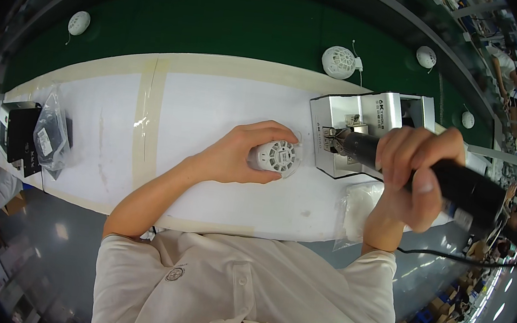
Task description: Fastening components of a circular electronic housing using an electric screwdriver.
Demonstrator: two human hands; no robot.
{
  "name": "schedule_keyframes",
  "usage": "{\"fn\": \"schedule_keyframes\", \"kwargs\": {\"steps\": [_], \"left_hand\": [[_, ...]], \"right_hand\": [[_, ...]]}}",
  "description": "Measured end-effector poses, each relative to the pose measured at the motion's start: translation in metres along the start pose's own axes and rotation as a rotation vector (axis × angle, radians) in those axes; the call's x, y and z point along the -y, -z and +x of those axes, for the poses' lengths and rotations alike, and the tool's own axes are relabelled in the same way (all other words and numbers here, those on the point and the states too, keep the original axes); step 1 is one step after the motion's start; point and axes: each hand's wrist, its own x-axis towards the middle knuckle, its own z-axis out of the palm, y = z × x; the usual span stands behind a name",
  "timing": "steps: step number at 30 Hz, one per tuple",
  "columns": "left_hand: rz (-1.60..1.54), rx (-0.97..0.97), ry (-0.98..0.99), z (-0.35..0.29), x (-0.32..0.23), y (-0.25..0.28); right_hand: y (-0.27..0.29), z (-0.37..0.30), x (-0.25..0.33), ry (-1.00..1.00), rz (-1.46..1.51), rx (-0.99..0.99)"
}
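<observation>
One round, white, dark-slotted device (282, 156) in left grip (239, 152), black tool (471, 191) in right grip (418, 173)

A worker in a pale shirt (271, 276) cups a round white device (279, 156) with the left hand (234, 154) over a white worktop (216, 201), the right hand (418, 169) gripping a black corded power tool (472, 193) beside a silver boxy machine (377, 114).

White units (282, 156): six, apparently — one cropped; clear bags (53, 135): two; driver (364, 149): one; silver machine (376, 111): one
</observation>
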Motion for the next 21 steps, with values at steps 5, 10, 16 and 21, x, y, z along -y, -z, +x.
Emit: {"fn": "schedule_keyframes", "kwargs": {"steps": [5,10,16,21], "left_hand": [[-0.032,0.011,0.020,0.002,0.002,0.000],[-0.032,-0.001,-0.002,0.001,-0.002,-0.001],[-0.056,0.005,0.049,0.002,-0.005,0.001],[-0.044,0.003,0.045,0.001,-0.004,0.000]], "right_hand": [[0.000,0.001,-0.007,-0.090,0.370,0.242],[-0.011,-0.002,-0.004,-0.062,0.473,0.324],[-0.012,-0.003,-0.019,-0.005,0.397,0.380],[-0.014,-0.004,-0.020,-0.022,0.400,0.377]]}}
